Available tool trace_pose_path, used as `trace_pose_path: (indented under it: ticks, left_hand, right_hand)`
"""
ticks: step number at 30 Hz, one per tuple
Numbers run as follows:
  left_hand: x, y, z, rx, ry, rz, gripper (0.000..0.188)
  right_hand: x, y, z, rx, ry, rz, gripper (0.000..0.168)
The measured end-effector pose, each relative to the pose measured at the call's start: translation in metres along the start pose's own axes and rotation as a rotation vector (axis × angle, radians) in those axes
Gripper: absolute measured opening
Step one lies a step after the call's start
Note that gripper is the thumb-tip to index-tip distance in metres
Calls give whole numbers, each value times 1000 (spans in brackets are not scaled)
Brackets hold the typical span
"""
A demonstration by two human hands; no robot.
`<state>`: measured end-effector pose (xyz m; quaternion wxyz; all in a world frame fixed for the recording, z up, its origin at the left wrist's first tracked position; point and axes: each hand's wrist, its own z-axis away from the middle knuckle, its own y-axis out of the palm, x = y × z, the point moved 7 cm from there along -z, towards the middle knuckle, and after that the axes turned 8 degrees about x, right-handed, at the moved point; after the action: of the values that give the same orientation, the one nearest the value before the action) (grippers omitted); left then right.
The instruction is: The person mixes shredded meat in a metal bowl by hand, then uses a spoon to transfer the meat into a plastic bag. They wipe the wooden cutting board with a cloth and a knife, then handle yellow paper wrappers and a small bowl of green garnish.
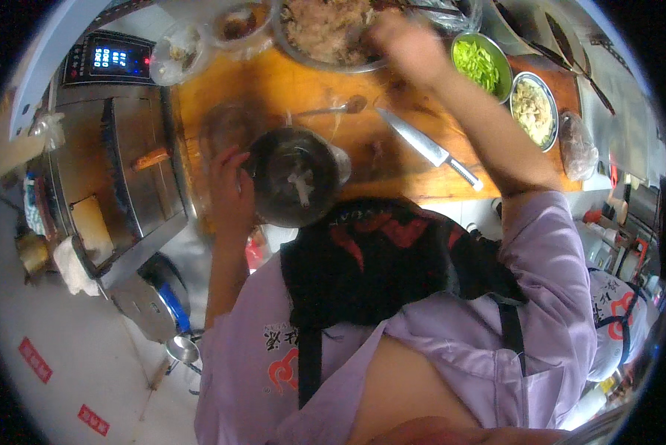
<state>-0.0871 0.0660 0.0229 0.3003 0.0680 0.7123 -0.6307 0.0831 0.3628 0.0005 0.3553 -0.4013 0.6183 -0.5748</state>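
Note:
My left hand (232,186) is at the left side of a dark metal pot (266,208), its fingers against the rim. Inside the pot is a pale object (301,186), too unclear to name. My right hand (405,47) is blurred by motion at the right rim of a large metal bowl (333,65) of minced meat (327,28); whether its fingers hold anything is not visible. Below my right forearm, a kitchen knife (422,142) lies on the wooden worktop (338,83). A spoon (333,108) lies behind the pot.
On the right are a metal bowl of chopped greens (477,67), a bowl of pale chopped food (533,111) and a plastic bag (578,146). Two clear plastic containers (180,53) stand back left. Left of the worktop is a metal appliance (138,167) with a lit display (110,58).

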Motion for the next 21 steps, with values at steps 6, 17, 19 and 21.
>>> trace_pose_path:
  ticks: [6, 17, 19, 21]
  left_hand:
    - [-18, 0, -13, 40, -5, 31, 26]
    - [9, -1, 4, -43, 45, 30, 26]
    - [17, 1, 7, -22, 67, -12, 26]
    - [18, -1, 8, -24, 32, 15, 26]
  right_hand:
    - [107, 141, 6, 643, 86, -353, 19]
    - [70, 82, 40, 658, 234, -402, 29]
    - [41, 57, 52, 517, 315, -434, 33]
    - [6, 37, 68, 372, 460, -599, 38]
